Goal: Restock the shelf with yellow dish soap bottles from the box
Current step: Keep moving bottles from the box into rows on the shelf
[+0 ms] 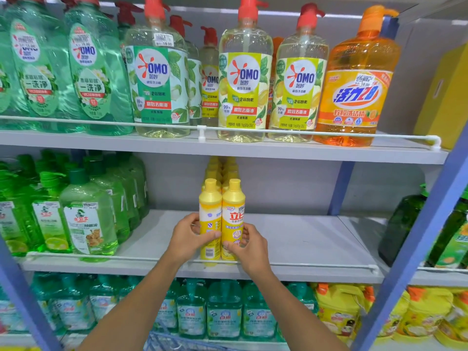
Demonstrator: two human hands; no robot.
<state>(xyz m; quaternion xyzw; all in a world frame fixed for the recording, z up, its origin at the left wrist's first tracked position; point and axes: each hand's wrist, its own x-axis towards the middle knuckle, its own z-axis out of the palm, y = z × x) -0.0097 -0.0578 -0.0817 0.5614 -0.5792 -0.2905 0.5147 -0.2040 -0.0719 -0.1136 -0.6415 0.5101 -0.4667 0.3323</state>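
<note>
Forearms (141,300) extend from 6 o'clock. Left hand (187,238) grips the left yellow bottle (209,201), fingers curled round its label; right hand (250,249) grips the right yellow bottle (233,201) likewise. Both bottles stand upright, touching, on the middle shelf (304,239) behind its front rail (316,264), green bottles (88,219) at 9 o'clock

Bright even light, edges warped.

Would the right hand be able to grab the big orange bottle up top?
Probably yes, once freed: the right hand grips a yellow bottle. The orange bottle stands at the upper shelf's front, only a low rail before it.
</note>
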